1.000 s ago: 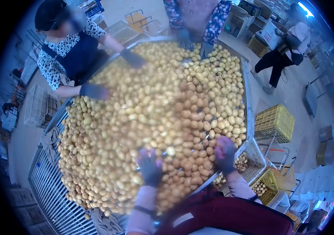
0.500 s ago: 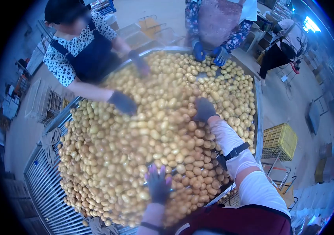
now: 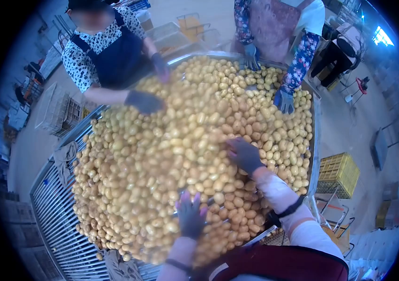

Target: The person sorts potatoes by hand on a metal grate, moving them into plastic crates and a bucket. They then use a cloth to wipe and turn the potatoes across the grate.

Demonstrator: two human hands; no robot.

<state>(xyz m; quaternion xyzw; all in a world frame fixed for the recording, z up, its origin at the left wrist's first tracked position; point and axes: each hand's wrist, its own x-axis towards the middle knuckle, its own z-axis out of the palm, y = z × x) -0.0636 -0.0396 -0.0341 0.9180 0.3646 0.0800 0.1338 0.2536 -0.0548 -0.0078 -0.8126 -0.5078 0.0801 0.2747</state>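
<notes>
A big heap of yellow potatoes [image 3: 171, 140] covers a metal sorting table [image 3: 315, 126]. My left hand [image 3: 191, 216], in a dark glove with purple fingertips, lies flat with fingers spread on the potatoes at the near edge. My right hand [image 3: 244, 154], also gloved, reaches farther out and rests spread on the pile near its middle right. Neither hand has a potato closed in it.
A person in a dotted blouse and dark apron [image 3: 110, 56] works at the far left, gloved hands on the pile. A second person in a floral-sleeved apron [image 3: 279, 28] stands at the far side. Yellow crates [image 3: 337, 173] stand right; a grated ramp [image 3: 59, 220] lies left.
My right hand went from the table's near right edge out onto the middle of the pile, then drew back slightly. My left hand stayed put. The far person's hand moved right along the pile.
</notes>
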